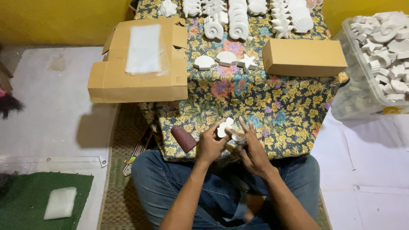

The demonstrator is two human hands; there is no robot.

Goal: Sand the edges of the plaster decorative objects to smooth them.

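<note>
My left hand [209, 145] and my right hand [251, 149] meet over the near edge of a low table covered in a floral cloth [264, 106]. Between the fingers of both hands sits a small white shell-shaped plaster piece [224, 127]. A dark red rolled piece of sandpaper [183, 138] lies on the cloth just left of my left hand. Two white shell pieces [215, 60] and a white star piece [247, 62] rest mid-table. My legs in blue jeans are crossed below.
An open cardboard box [132, 76] with a clear plastic bag stands at the left, a closed cardboard box [303, 56] at the right. Rows of white shapes [238, 17] fill the far edge. A clear bin [362, 85] of white shapes sits right. A foam pad [60, 202] lies on green matting.
</note>
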